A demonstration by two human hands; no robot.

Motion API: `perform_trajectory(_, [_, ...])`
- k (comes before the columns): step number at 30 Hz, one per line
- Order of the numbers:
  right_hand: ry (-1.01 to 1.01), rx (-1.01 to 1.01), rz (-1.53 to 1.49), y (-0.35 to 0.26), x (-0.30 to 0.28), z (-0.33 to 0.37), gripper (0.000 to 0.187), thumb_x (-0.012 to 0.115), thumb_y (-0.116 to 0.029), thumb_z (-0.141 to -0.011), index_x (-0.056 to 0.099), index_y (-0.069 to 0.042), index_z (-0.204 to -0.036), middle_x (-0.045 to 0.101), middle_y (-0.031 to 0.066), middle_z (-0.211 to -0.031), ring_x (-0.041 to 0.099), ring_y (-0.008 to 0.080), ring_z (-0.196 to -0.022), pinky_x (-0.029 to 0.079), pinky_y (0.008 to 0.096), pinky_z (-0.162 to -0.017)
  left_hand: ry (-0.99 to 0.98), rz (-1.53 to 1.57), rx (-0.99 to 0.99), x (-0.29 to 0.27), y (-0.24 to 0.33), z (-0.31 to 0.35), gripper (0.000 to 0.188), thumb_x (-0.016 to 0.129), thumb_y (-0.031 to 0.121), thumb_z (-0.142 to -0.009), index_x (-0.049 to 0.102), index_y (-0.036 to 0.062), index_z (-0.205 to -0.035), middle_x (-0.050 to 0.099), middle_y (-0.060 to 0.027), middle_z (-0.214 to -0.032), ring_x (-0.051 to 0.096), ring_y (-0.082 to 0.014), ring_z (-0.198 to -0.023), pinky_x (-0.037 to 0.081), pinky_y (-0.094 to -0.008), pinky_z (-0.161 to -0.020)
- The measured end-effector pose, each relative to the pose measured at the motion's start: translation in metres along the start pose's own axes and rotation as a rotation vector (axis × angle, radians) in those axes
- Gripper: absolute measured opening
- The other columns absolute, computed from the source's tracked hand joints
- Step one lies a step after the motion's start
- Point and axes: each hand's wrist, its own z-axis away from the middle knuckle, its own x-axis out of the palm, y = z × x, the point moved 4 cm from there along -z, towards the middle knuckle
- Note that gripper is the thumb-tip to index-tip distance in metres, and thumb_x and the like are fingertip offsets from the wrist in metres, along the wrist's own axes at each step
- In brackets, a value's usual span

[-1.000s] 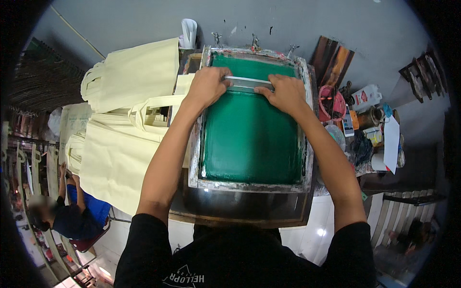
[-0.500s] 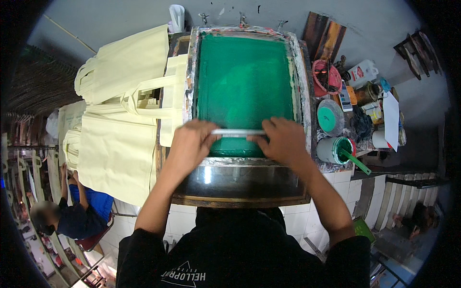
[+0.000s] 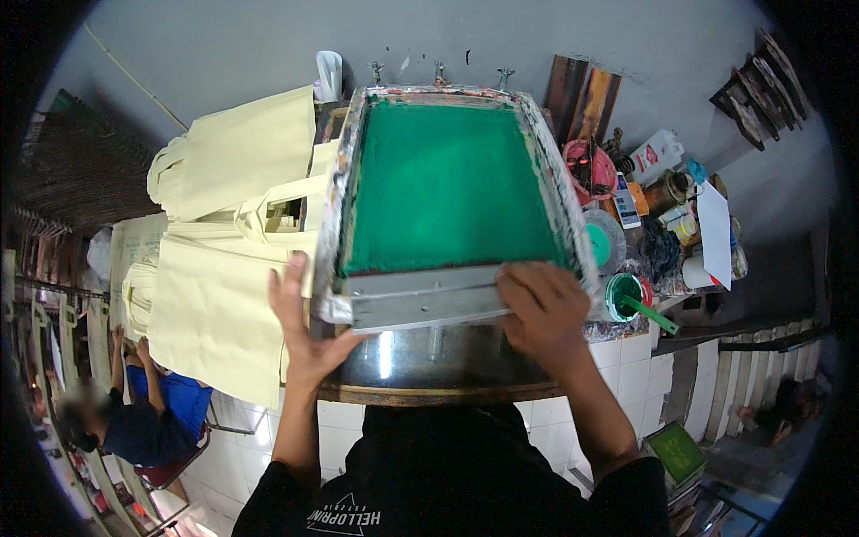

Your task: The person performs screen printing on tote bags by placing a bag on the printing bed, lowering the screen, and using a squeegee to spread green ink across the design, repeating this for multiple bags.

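A screen-printing frame (image 3: 333, 224), its mesh (image 3: 447, 179) coated in green ink, slants with its near end raised off the dark glossy tabletop (image 3: 412, 362). Across that near end lies a grey squeegee (image 3: 420, 304). My right hand (image 3: 548, 318) grips the squeegee's right end, fingers curled over the top. My left hand (image 3: 309, 340) is open at the frame's near left corner, fingers spread and thumb close to the squeegee's left end. I cannot tell whether it touches the frame. Pale yellow tote bags (image 3: 224, 304) lie in stacks to the left.
On the right are an ink tub (image 3: 617, 300) with a green spatula (image 3: 651, 315), a round lid (image 3: 604, 242), a pink basket (image 3: 589, 170), a phone (image 3: 625, 201) and a white jug (image 3: 656, 154). Clamps (image 3: 439, 73) line the back. Another person (image 3: 152, 403) sits far left.
The squeegee has come to the near end of the frame. My left hand has let go of it and opened at the left corner. The frame's near end has risen.
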Motion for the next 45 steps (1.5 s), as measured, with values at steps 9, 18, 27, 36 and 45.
perform_trajectory(9, [0.293, -0.149, 0.194, 0.047, -0.096, -0.177, 0.016, 0.074, -0.014, -0.083, 0.072, -0.007, -0.097, 0.069, 0.0145, -0.086, 0.066, 0.0346, -0.076, 0.052, 0.0422, -0.068, -0.264, -0.225, -0.190, 0.037, -0.096, -0.066, 0.063, 0.080, 0.037, -0.083, 0.059, -0.0009, -0.129, 0.058, -0.0198, -0.129, 0.046, -0.0377, -0.128, 0.025, -0.0494, -0.113])
perform_trajectory(18, [0.281, 0.062, 0.196, 0.072, -0.116, -0.255, 0.037, 0.071, -0.037, -0.089, 0.072, 0.000, -0.084, 0.066, 0.0214, -0.071, 0.063, 0.0367, -0.065, 0.047, 0.0452, -0.063, -0.448, 0.019, -0.512, 0.036, -0.125, -0.073, 0.044, 0.082, 0.031, -0.082, 0.064, 0.0001, -0.108, 0.064, -0.0114, -0.107, 0.056, -0.0288, -0.108, 0.040, -0.0431, -0.095])
perform_trajectory(27, [0.272, 0.004, 0.193, 0.094, -0.119, -0.278, 0.040, 0.070, -0.037, -0.089, 0.075, 0.002, -0.091, 0.071, 0.0225, -0.079, 0.067, 0.0354, -0.071, 0.053, 0.0446, -0.071, 0.080, -0.743, -0.698, -0.181, -0.219, -0.022, 0.072, 0.068, 0.028, -0.092, 0.037, 0.0008, -0.152, 0.051, -0.0242, -0.147, 0.049, -0.0373, -0.136, 0.038, -0.0444, -0.111])
perform_trajectory(36, [0.149, 0.001, 0.215, 0.108, -0.118, -0.293, 0.044, 0.070, -0.041, -0.090, 0.077, 0.002, -0.094, 0.073, 0.0223, -0.083, 0.070, 0.0366, -0.077, 0.054, 0.0466, -0.074, -0.486, 0.032, -0.137, 0.200, -0.019, -0.147, 0.089, 0.060, 0.058, -0.094, 0.025, 0.0101, -0.161, 0.023, -0.0247, -0.165, 0.016, -0.0388, -0.155, 0.009, -0.0535, -0.124])
perform_trajectory(45, [0.073, 0.093, 0.089, 0.113, -0.120, -0.289, 0.042, 0.070, -0.038, -0.091, 0.077, 0.003, -0.096, 0.075, 0.0231, -0.092, 0.071, 0.0364, -0.085, 0.055, 0.0454, -0.081, -0.800, -0.233, -0.200, 0.327, 0.055, -0.172, 0.096, 0.042, 0.076, -0.092, 0.014, 0.0187, -0.164, -0.005, -0.0206, -0.169, -0.012, -0.0407, -0.155, -0.008, -0.0631, -0.121])
